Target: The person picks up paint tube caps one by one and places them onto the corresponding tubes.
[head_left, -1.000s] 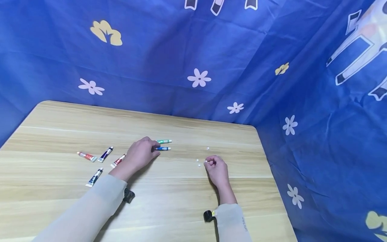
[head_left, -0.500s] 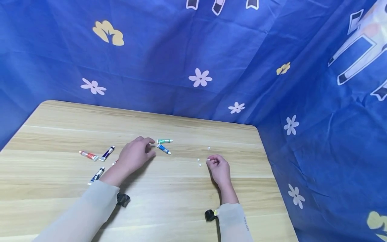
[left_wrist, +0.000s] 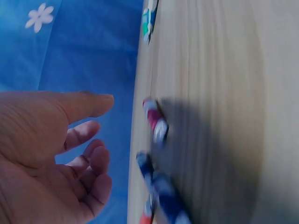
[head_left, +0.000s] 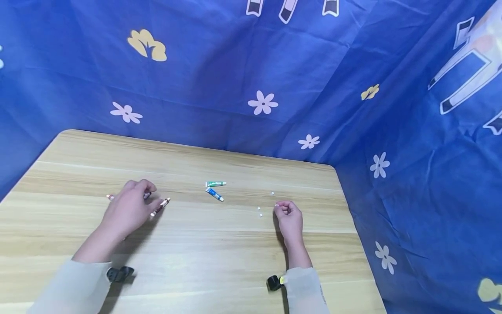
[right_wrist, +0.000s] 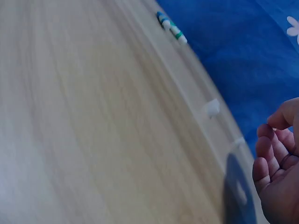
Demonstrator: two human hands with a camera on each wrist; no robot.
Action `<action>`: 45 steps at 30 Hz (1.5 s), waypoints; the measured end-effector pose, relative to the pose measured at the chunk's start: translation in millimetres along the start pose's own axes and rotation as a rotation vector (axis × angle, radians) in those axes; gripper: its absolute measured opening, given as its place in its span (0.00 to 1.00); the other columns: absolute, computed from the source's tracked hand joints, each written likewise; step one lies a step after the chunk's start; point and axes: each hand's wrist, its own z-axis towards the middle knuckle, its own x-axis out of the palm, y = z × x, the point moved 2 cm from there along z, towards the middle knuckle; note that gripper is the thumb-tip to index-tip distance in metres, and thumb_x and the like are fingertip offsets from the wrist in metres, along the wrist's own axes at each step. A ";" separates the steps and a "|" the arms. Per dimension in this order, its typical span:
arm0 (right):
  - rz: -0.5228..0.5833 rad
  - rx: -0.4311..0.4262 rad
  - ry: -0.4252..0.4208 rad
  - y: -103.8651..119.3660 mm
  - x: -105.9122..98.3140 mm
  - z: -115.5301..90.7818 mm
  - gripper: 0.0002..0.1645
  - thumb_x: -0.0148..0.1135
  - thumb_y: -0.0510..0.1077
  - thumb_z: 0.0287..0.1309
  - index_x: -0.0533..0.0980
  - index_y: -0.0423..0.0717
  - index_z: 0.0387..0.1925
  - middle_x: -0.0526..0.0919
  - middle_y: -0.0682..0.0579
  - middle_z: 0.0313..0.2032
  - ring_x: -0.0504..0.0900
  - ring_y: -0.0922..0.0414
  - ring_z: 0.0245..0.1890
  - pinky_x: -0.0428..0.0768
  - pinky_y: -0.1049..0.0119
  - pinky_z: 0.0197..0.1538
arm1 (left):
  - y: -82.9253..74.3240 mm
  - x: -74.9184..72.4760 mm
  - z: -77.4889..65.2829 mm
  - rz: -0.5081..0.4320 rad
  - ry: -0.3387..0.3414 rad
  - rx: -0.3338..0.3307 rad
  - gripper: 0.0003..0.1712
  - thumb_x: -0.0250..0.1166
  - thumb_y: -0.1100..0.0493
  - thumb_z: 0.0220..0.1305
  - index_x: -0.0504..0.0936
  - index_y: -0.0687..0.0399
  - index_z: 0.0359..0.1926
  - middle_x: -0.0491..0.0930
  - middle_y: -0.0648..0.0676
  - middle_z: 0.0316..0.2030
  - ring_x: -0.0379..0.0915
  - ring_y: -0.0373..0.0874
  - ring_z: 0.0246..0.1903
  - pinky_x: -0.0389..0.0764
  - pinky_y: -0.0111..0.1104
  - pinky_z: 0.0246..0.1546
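My left hand (head_left: 126,209) hovers over a group of small paint tubes at the table's left, fingers loosely bent with nothing between them. A dark red paint tube (head_left: 160,207) lies just beside its fingertips. Beneath the hand, a dark blue tube (left_wrist: 169,198) and the end of an orange-red tube (left_wrist: 146,217) show in the left wrist view. My right hand (head_left: 291,222) pinches a tiny white piece (head_left: 276,205) between thumb and forefinger. Several similar white pieces (head_left: 259,208) lie left of that hand; they are too small to identify surely.
A green paint tube (head_left: 215,184) and a blue paint tube (head_left: 215,194) lie close together near the middle of the wooden table (head_left: 204,270). A blue patterned cloth (head_left: 211,78) hangs behind the table and along its right side.
My left hand has let go of the blue tube, which now lies slanted below the green one, and has moved left over the other tubes. My right hand still pinches its white piece.
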 end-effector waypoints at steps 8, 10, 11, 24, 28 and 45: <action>0.050 -0.012 0.061 16.7 6.2 -19.0 0.08 0.68 0.31 0.63 0.83 0.35 0.44 0.82 0.55 0.33 0.80 0.62 0.33 0.77 0.76 0.33 | 28.3 -13.0 -31.3 0.078 0.044 -0.063 0.24 0.70 0.44 0.73 0.78 0.63 0.46 0.77 0.61 0.35 0.74 0.55 0.35 0.75 0.45 0.31; 0.070 -0.019 0.091 21.2 8.7 -25.2 0.09 0.68 0.30 0.62 0.82 0.34 0.45 0.83 0.55 0.33 0.80 0.62 0.33 0.78 0.75 0.33 | 34.2 -14.2 -39.8 0.095 0.080 -0.086 0.26 0.69 0.41 0.74 0.77 0.62 0.44 0.77 0.61 0.34 0.75 0.54 0.35 0.74 0.45 0.31; 0.080 -0.024 0.106 23.2 10.1 -28.1 0.10 0.68 0.30 0.62 0.82 0.33 0.46 0.83 0.55 0.33 0.80 0.62 0.33 0.78 0.75 0.34 | 36.9 -14.4 -43.5 0.103 0.097 -0.099 0.27 0.67 0.40 0.75 0.77 0.63 0.44 0.78 0.61 0.35 0.76 0.54 0.35 0.75 0.45 0.31; 0.021 -0.099 0.250 47.3 22.0 -60.8 0.08 0.70 0.34 0.65 0.83 0.36 0.45 0.87 0.45 0.36 0.80 0.62 0.35 0.79 0.75 0.39 | 51.3 2.0 -76.5 0.087 -0.024 -0.142 0.16 0.70 0.51 0.72 0.83 0.62 0.43 0.79 0.73 0.42 0.76 0.67 0.43 0.78 0.61 0.35; -0.005 -0.121 0.273 50.7 25.0 -65.3 0.07 0.70 0.34 0.66 0.83 0.37 0.45 0.86 0.47 0.36 0.80 0.61 0.35 0.79 0.75 0.39 | 54.9 0.5 -79.3 0.063 -0.051 -0.166 0.18 0.69 0.49 0.72 0.82 0.63 0.43 0.83 0.71 0.40 0.79 0.64 0.37 0.77 0.56 0.33; -0.056 -0.154 0.332 55.3 44.6 -80.9 0.06 0.70 0.33 0.67 0.85 0.42 0.43 0.86 0.47 0.37 0.80 0.61 0.37 0.78 0.76 0.42 | 4.0 -2.1 -71.7 -0.189 0.011 -0.161 0.20 0.67 0.48 0.78 0.78 0.58 0.56 0.81 0.51 0.30 0.71 0.40 0.23 0.69 0.34 0.27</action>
